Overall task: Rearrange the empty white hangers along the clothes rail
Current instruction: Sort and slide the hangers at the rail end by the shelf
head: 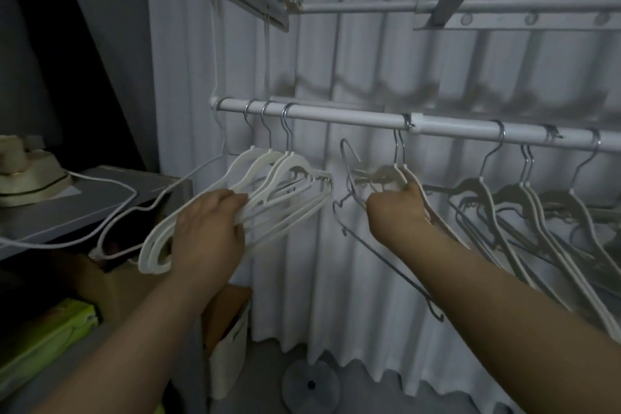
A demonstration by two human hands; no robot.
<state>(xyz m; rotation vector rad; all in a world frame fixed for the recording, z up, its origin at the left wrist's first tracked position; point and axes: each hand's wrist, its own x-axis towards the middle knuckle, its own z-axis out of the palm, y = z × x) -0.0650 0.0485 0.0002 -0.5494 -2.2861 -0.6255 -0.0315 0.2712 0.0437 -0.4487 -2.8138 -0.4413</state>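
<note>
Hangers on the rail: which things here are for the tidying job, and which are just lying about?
For the job: white plastic hangers, white metal clothes rail, left hand, right hand.
Lying about: white electric cable, bright green packet, brown cardboard box.

Bare rail (pixel 342 119) between the left hanger bunch (pixel 289 171) and the pair (pixel 401 171) at the joint; below it, a loose wire hanger (pixel 386 265) crowds the gap
</note>
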